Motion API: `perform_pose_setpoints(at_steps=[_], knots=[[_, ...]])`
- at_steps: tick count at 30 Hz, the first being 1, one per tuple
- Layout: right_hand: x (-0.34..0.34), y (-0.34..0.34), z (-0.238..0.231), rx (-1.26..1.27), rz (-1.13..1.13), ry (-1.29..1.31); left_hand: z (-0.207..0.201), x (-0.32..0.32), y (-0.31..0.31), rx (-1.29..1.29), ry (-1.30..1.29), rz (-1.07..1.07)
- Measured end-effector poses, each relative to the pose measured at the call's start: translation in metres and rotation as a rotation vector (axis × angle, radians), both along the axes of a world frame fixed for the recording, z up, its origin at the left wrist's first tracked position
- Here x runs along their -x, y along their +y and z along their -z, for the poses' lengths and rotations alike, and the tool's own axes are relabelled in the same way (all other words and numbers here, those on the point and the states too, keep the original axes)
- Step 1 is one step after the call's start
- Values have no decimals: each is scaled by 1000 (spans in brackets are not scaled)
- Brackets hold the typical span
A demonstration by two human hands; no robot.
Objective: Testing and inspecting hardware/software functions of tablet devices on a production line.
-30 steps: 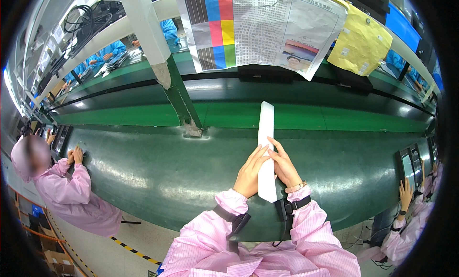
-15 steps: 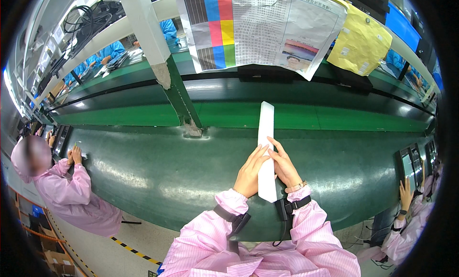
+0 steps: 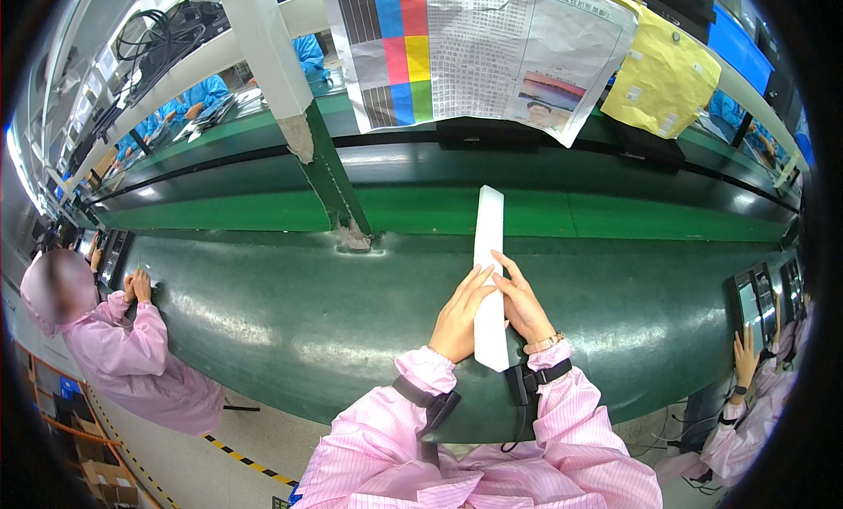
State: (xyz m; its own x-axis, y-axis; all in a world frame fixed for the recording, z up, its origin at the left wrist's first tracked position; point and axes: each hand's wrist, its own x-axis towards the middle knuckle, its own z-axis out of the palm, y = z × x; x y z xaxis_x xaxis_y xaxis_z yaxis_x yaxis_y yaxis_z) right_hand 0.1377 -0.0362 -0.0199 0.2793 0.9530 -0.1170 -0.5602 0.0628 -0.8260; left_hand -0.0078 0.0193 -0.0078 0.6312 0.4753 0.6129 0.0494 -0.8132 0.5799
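Observation:
A long white strip [image 3: 491, 329], smooth and block-like, perhaps foam, points away from me over the dark green tabletop [image 3: 369, 320]. Its far end reaches across the table's back edge in the picture. My left hand [image 3: 458, 320] presses against its left side, fingers laid together along it. From the right side my right hand [image 3: 524, 309] grips it, with fingertips over its upper face. The two hands nearly meet at the strip's middle. Both palms are partly hidden, and whether the strip touches the table I cannot tell.
A green belt [image 3: 421, 212] runs behind the table. A chipped post [image 3: 327, 171] rises back left. Printed sheets [image 3: 479, 61] and a yellow paper [image 3: 663, 74] hang ahead. Co-workers in pink sit left [image 3: 123, 342] and right [image 3: 746, 421], the right one beside a dark-framed panel [image 3: 751, 307].
The seam on the green belt has shifted slightly to the left. My hands and the white strip have stayed in place.

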Motion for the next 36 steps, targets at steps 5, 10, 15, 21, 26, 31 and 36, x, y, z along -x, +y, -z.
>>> perform_pose_setpoints(at_steps=[5,10,15,21,26,31,36], knots=[[0,0,0,0,-5,3,0,0,0,6,4,-3],[0,-1,-3,14,0,-4,-2,0,-1,7,0,-4],[1,-1,-3,4,-6,2,-2,0,-1,3,-2,-4],[0,-1,-2,12,-8,4,-1,0,-1,2,4,-7],[0,-1,-2,11,-6,3,1,0,0,2,8,-6],[1,0,-3,-4,-8,2,2,-1,0,17,-5,-8],[1,-1,-3,6,2,-2,1,-1,0,14,-8,1]])
